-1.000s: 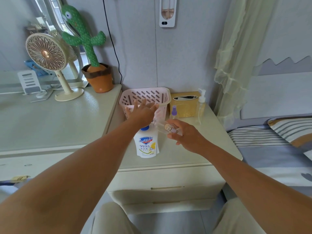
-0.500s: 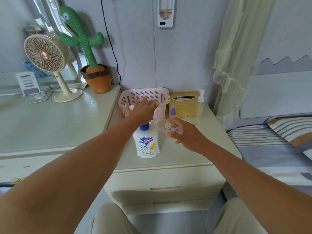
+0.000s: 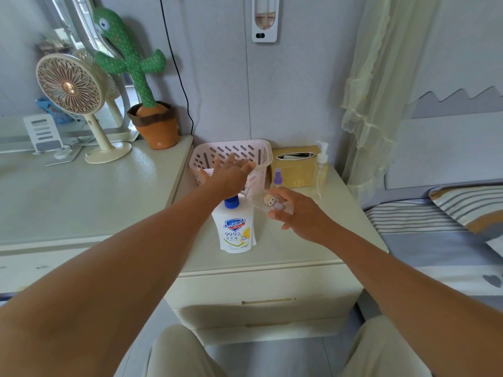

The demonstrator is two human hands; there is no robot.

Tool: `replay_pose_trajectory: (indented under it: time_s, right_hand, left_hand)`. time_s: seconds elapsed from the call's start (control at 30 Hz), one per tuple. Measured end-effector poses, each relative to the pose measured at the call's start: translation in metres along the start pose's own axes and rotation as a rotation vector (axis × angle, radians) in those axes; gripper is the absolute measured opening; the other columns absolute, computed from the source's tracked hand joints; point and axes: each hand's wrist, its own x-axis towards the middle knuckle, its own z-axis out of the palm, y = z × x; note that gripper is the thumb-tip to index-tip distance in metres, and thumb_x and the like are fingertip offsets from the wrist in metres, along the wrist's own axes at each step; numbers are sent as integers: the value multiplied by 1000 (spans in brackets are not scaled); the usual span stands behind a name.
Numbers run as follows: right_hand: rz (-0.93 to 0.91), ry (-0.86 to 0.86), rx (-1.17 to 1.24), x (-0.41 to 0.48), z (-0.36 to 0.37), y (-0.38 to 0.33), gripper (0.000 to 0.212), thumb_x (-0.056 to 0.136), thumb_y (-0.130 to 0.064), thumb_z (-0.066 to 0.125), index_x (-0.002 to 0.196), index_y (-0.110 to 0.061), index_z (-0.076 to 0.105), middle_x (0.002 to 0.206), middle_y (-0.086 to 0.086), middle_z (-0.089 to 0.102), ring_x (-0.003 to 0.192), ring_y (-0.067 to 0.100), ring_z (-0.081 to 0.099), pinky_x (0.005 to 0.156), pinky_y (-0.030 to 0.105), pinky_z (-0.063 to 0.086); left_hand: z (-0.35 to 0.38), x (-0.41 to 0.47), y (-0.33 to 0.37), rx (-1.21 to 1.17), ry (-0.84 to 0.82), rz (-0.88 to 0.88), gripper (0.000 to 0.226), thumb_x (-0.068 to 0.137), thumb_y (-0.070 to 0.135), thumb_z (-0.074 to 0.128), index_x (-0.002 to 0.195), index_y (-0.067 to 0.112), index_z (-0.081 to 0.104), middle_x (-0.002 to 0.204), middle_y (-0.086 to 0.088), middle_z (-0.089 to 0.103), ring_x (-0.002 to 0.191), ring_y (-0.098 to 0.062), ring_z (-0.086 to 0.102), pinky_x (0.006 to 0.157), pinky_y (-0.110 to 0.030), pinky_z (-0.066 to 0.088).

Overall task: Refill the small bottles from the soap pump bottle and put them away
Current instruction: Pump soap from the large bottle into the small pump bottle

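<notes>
Left hand [image 3: 231, 175], fingers spread flat, rests on the blue pump head of the soap pump bottle [image 3: 236, 229], which stands upright on the nightstand [image 3: 299, 248] before a pink basket [image 3: 245, 144]. A clear small bottle [image 3: 268, 201], tilted at the spout, is pinched by the right hand [image 3: 296, 213]; whether mouth and spout touch is unclear.

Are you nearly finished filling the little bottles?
Not yet. The left hand presses the soap pump bottle while the right hand holds the sticker bottle at its spout. Nothing looks put away: purple-capped bottle and clear pump bottle stand outside the basket.
</notes>
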Motion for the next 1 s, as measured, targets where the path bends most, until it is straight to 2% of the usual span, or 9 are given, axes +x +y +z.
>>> replay_pose_trajectory:
  time_s: [0.07, 0.2, 0.33, 0.47, 0.53, 0.7, 0.83, 1.0]
  right_hand:
    - [-4, 0, 0, 0, 1, 2, 46, 89, -22, 61, 133, -24, 47, 128, 2, 51, 97, 10, 52, 54, 12, 51]
    - [4, -12, -6, 0, 3, 6, 47, 89, -22, 61, 134, -25, 46, 129, 2, 51, 97, 9, 52, 53, 12, 51]
    - [3, -10, 5, -1, 1, 2, 47, 89, -23, 61, 134, -24, 46, 130, 3, 51, 99, 11, 52, 54, 13, 52]
    - [-8, 0, -13, 0, -3, -2, 50, 90, -23, 61, 136, -23, 44, 134, 2, 50, 100, 10, 53, 58, 16, 54]
    - [-5, 0, -15, 0, -3, -3, 50, 90, -23, 61, 136, -22, 44, 134, 2, 50, 100, 10, 52, 57, 17, 54]
    - [-5, -3, -45, -1, 0, 1, 47, 90, -22, 60, 135, -22, 45, 130, 4, 51, 97, 11, 53, 56, 16, 54]
    - [-2, -3, -45, -1, 0, 1, 48, 90, -21, 60, 135, -22, 45, 130, 4, 51, 97, 12, 53, 57, 17, 54]
    - [-1, 2, -36, -1, -3, -3, 49, 90, -22, 60, 137, -21, 43, 132, 3, 50, 98, 10, 51, 57, 16, 54]
  left_hand:
    - [8, 6, -4, 2, 2, -1, 45, 106, 18, 23, 150, 20, 20, 160, -7, 5, 146, -30, -7, 111, -57, -6]
    - [25, 13, -12, -65, 7, -70, 44, 105, 25, 25, 148, 33, 25, 160, -2, 2, 145, -33, -8, 108, -69, -3]
    - [17, 14, -9, -53, 3, -36, 44, 106, 24, 23, 149, 28, 22, 160, -3, 3, 146, -30, -8, 109, -63, -7]
    - [17, 23, -16, -93, 2, -71, 44, 104, 39, 21, 147, 38, 23, 160, -2, -2, 145, -32, -12, 107, -68, -9]
    - [16, 21, -13, -77, 2, -65, 44, 104, 36, 23, 148, 36, 23, 160, -2, 0, 145, -32, -11, 107, -68, -8]
    - [19, 11, -8, -7, 44, 19, 45, 105, 14, 25, 149, 21, 23, 159, -5, 12, 146, -29, -3, 112, -56, -5]
    - [15, 3, -2, 22, 43, 18, 46, 104, 11, 25, 149, 20, 24, 159, -5, 13, 146, -30, -1, 112, -56, -4]
    - [16, 22, -14, -9, 14, 82, 40, 103, 10, 27, 141, 13, 38, 151, -10, 34, 146, -27, 10, 117, -54, 0]
